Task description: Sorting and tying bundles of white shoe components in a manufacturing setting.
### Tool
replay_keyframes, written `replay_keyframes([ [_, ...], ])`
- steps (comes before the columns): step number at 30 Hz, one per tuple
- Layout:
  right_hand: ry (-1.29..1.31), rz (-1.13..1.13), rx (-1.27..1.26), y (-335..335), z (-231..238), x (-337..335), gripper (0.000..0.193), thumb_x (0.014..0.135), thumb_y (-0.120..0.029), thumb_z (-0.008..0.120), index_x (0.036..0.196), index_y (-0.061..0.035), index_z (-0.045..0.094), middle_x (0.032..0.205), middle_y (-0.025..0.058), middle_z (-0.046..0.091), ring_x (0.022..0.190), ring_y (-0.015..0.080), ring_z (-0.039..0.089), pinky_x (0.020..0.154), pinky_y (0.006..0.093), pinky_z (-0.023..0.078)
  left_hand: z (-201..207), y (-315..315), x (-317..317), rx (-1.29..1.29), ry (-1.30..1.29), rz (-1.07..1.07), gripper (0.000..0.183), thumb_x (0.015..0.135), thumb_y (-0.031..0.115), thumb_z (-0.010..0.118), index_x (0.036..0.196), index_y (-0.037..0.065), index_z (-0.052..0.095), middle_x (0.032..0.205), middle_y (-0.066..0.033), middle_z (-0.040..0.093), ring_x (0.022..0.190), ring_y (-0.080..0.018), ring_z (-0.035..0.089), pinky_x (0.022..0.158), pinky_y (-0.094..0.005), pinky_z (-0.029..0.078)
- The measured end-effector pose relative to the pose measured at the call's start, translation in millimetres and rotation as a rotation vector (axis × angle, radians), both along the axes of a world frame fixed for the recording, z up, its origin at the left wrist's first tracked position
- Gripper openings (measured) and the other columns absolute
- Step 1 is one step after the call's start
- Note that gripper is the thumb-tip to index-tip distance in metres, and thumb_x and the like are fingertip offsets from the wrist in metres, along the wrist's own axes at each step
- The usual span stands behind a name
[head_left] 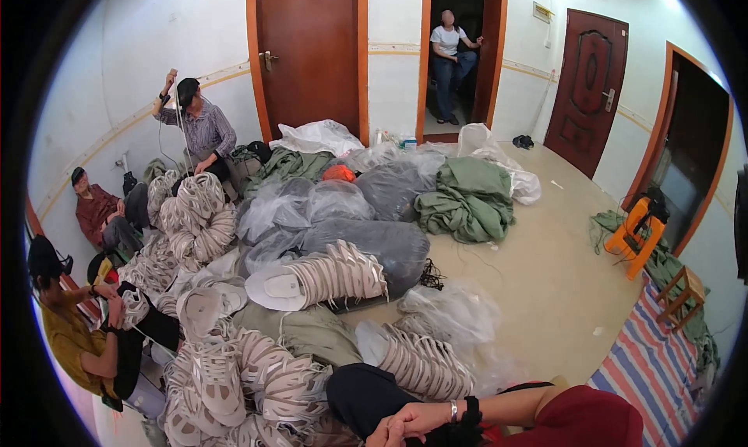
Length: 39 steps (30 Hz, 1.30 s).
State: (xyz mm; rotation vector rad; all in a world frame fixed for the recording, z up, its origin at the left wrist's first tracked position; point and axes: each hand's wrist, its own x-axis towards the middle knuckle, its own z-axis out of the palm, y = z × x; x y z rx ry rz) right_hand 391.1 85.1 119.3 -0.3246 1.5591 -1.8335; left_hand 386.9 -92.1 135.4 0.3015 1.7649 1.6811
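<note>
At the lower edge, my right hand (421,417), with a bracelet and a black wristband, is closed over my left hand (382,433). The left fingers are mostly hidden or cut off by the picture's edge. No object shows in either hand. Both rest by a dark-trousered knee (362,396). Just beyond the knee lies a row of nested beige sneakers (425,363). To its left, a large heap of similar sneakers (222,385) reaches the lower edge. Farther off, another nested row of sneakers (339,277) lies on its side.
Filled plastic bags (374,248) and green cloth (467,197) lie mid-floor. At left, a person in yellow (74,342) handles a shoe, a person in stripes (210,127) raises a lace, and another sits (101,213). Someone sits in the doorway (450,57). An orange stool (635,240) stands right.
</note>
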Motion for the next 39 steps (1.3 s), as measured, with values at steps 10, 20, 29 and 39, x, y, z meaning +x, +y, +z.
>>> replay_keyframes([
  [10, -0.138, -0.079, 0.045, 5.1, 6.0, -7.8, 0.032, 0.098, -0.03, 0.043, 0.1, -0.0036, 0.06, 0.057, -0.0044, 0.044, 0.047, 0.0037, 0.044, 0.042, 0.02, 0.044, -14.9, -13.0, -2.6, -0.018, 0.163, -0.001, 0.035, 0.095, 0.021, 0.052, 0.126, 0.005, 0.049, 0.073, -0.0034, 0.056, 0.06, -0.0093, 0.049, 0.054, -0.0245, 0.041],
  [20, 0.0, 0.005, 0.168, -3.2, 3.3, -8.1, 0.033, 0.097, -0.031, 0.043, 0.097, -0.0034, 0.061, 0.057, -0.0027, 0.045, 0.047, 0.0059, 0.048, 0.041, 0.0216, 0.047, 14.7, -26.5, -2.2, 0.023, 0.04, 0.053, 0.034, 0.092, 0.008, 0.049, 0.126, 0.004, 0.048, 0.068, -0.0016, 0.053, 0.059, -0.0081, 0.048, 0.053, -0.0231, 0.041],
  [29, 0.081, 0.175, 0.187, 0.2, 6.2, -16.2, 0.032, 0.096, -0.03, 0.045, 0.08, -0.004, 0.054, 0.059, -0.0023, 0.047, 0.048, 0.0062, 0.05, 0.043, 0.0216, 0.048, 5.8, -34.7, -1.4, 0.123, 0.039, 0.135, 0.029, 0.093, 0.006, 0.048, 0.121, 0.006, 0.054, 0.07, -0.0007, 0.054, 0.053, -0.0057, 0.047, 0.048, -0.0206, 0.039],
  [39, -0.016, 0.066, 0.149, 1.2, 6.2, -11.1, 0.034, 0.097, -0.033, 0.044, 0.08, -0.0055, 0.054, 0.055, -0.004, 0.042, 0.045, 0.0045, 0.046, 0.043, 0.0213, 0.047, 67.2, -82.7, -24.2, 0.118, 0.145, 0.155, 0.026, 0.093, 0.01, 0.054, 0.118, 0.006, 0.058, 0.071, 0.0029, 0.051, 0.058, -0.0037, 0.042, 0.051, -0.0193, 0.035],
])
